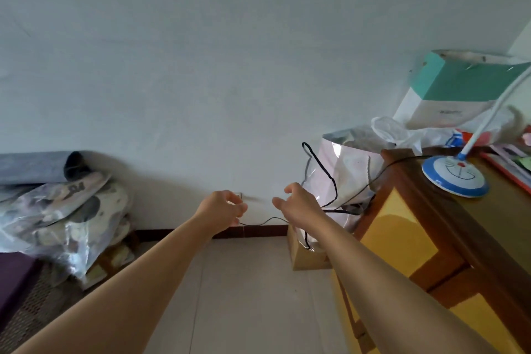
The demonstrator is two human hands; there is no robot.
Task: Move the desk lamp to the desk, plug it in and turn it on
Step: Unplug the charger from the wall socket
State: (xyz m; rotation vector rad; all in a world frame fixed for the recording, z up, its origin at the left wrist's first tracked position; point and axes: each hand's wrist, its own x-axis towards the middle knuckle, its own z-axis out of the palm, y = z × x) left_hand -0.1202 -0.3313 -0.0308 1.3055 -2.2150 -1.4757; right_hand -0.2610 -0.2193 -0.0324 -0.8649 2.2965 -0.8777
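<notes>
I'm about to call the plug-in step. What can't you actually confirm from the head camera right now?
- Wall socket: mostly hidden behind the left hand; only a corner shows.
- Plug: not visible inside that hand's curled fingers, so seating is unconfirmed.
- Thin black cord: passes behind the right hand, so any grip is unclear.
- Lamp head: the white neck of the blue-and-white round-based desk lamp runs off the right edge; on or off unknown.

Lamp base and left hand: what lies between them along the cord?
Head view: from lamp base the black cord crosses the shopping bag, passes the right hand, reaching the left hand.
</notes>
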